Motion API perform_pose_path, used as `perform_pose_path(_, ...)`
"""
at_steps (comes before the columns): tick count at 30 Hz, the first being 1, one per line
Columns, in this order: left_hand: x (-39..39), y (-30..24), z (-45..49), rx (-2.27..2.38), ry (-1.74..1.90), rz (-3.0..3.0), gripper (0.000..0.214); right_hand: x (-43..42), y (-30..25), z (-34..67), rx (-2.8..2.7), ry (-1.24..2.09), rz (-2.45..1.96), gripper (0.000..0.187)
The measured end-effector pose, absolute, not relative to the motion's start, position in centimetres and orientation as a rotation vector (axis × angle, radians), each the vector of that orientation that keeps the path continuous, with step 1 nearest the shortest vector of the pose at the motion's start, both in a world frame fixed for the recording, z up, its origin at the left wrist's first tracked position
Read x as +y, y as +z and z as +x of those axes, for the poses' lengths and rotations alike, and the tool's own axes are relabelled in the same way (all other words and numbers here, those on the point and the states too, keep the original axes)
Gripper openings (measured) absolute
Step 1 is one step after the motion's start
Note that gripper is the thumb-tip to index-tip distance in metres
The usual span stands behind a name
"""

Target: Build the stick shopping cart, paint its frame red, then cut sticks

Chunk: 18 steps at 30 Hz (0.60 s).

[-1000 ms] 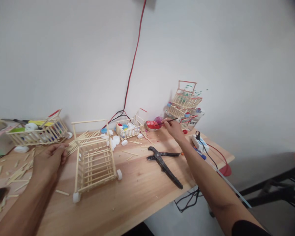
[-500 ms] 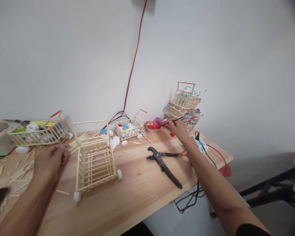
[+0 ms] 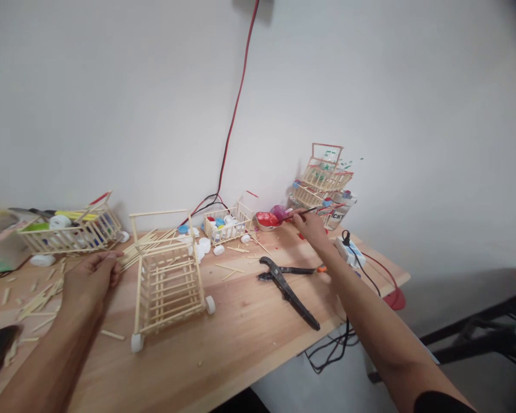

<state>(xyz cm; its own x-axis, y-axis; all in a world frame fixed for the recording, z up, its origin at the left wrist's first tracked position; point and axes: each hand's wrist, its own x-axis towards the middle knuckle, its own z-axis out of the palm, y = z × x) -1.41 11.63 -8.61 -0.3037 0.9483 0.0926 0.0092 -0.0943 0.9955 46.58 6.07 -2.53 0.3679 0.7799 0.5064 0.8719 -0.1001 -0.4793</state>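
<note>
ok so on my end of the head cam, all abt one gap at the back of the desk (image 3: 236,355) rn: right hand (image 3: 311,227) to paint dish (image 3: 265,228). Dish sits by the wall, just left of that hand, so the right's way nearer than left hand (image 3: 85,282), which is well apart, past the front cart (image 3: 171,319). Right fingers are pinched on a brush (image 3: 312,209), long axis roughly sideways, slanting down-left to the dish's right rim. Can't tell if the tip touches the red paint (image 3: 267,219). Left fingers are curled w/ thumb against them, beside the sticks (image 3: 148,244); can't tell if it's gripping one

My count, big to small:
- carts: 1 plain one up front btwn the forearms, 1 loaded cart (image 3: 71,245) back left, 1 smaller cart (image 3: 227,234) mid back w/ bits in it, plus a cart stack (image 3: 323,179) back right (2 at least, lower part's too cluttered)
- 1 pliers (image 3: 284,286), lying diagonal left of the right forearm
- 1 power strip (image 3: 343,252), 1 black plug (image 3: 346,236) visible
- 1 dish, 1 brush
- 2 clear white wheels (image 3: 210,304) on the front cart
- sticks: too many overlapping, no count
</note>
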Motion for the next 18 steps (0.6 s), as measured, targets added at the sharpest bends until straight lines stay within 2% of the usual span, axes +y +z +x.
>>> perform_pose_path(6, 11.8, -9.0, -1.4, 1.359, 1.520, 1.105, 0.030, 5.4, -3.2, 47.1, -1.279, -0.123, -1.783, 0.033)
perform_pose_path(11, 12.2, -10.0, -1.9, 1.355, 1.523, 1.130, 0.028, 4.0, -3.3, 47.4, -1.099, -0.041, -1.581, 0.043)
perform_pose_path(16, 12.1, -10.0, -1.9, 1.374, 1.516, 1.153, 0.027, 1.8, -0.5, 43.6, -0.912, 0.305, -1.040, 0.022)
perform_pose_path(18, 11.9, -9.8, -1.8, 1.390, 1.513, 1.162, 0.027, 0.9, 1.0, 40.6, -0.975, 0.365, -0.934, 0.020)
